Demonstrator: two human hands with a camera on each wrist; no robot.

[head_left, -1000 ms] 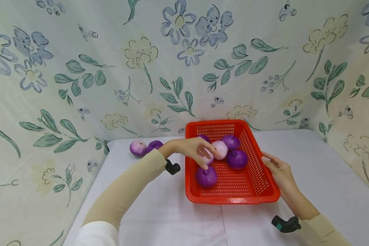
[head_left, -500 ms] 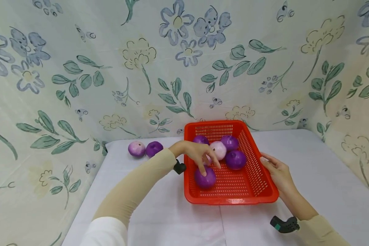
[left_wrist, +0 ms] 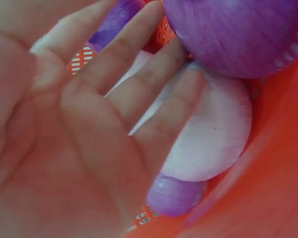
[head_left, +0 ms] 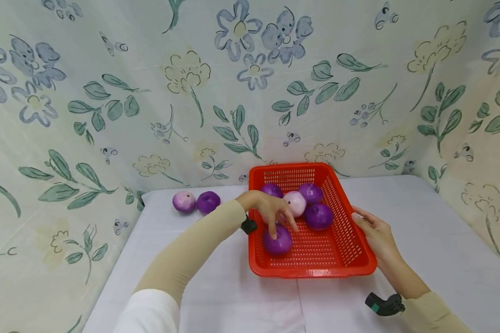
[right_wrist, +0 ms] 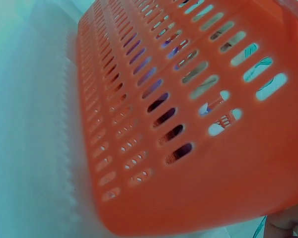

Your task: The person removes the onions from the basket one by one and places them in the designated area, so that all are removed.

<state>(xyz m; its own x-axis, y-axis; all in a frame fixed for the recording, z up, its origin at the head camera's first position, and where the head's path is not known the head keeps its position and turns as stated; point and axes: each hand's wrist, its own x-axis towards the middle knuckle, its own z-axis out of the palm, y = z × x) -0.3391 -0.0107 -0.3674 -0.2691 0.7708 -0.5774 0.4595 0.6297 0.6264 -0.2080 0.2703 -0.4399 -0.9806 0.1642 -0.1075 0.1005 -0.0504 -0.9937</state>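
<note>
My left hand (head_left: 275, 213) is down inside the red basket (head_left: 350, 259), fingers spread and fairly straight, fingertips (head_left: 273, 235) touching the top of the dark purple onion (head_left: 277, 242) that sits nearest me in the basket. Nothing is gripped there; the hand is apart and just rests on it. From the left wrist view my palm (left_wrist: 64, 148) fills most of the frame, fingers lying loosely over a pale pink onion (left_wrist: 208, 139), with another purple onion (left_wrist: 238, 34) just beyond and a smaller purple one (left_wrist: 174, 196) tucked under it against the basket wall.

My right hand (head_left: 377, 238) is flat against the outside of the basket's right wall, fingers straight along it, steadying it, not wrapped round the rim. The right wrist view gives only the slotted orange-red wall (right_wrist: 188, 124) up close and a bit of finger at the bottom corner.

Further back in the basket sit a pale onion (head_left: 295, 203), a purple onion on its right (head_left: 318, 216), one behind that (head_left: 310, 193) and one at the back left (head_left: 271, 190). The basket stands on the white counter (head_left: 216, 286). Out on the counter, well to the left of the basket, two more onions lie touching: a pinkish one (head_left: 184, 201) and a dark purple one (head_left: 208, 201).
</note>
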